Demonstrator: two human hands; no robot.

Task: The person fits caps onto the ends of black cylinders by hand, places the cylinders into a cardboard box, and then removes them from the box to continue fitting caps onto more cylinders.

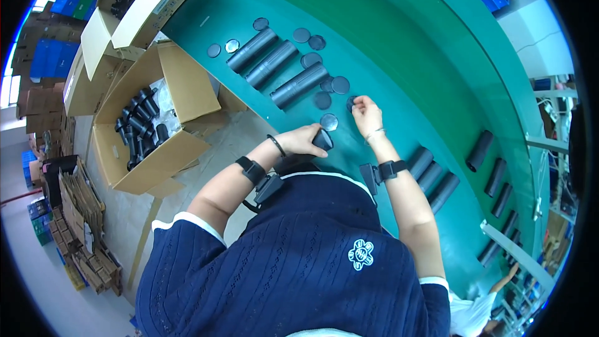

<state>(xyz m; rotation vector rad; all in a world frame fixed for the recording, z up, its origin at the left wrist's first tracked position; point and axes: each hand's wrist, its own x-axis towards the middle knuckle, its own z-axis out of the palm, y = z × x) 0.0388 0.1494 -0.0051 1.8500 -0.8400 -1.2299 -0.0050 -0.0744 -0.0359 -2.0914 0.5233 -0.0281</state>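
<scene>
My left hand (301,141) is closed around a black tube (323,141) at the table's near edge, its round end facing up and right. Most of the tube's body is hidden by the hand and my shirt. To the right, my right hand (368,116) pinches a black disc (350,105) between thumb and fingers, a short way from the tube. Between the hands lies a disc with a shiny silver face (329,122). Beyond them, three black tubes (301,86) rest side by side on the green table (387,128), with several loose black discs (340,85) around them.
More black tubes (444,192) lie beside my right forearm, and others (480,150) sit farther right. At left stands an open cardboard box (193,90) holding black flanged parts (145,105). Another open carton (156,12) is behind it. A co-worker's sleeve (472,313) shows at lower right.
</scene>
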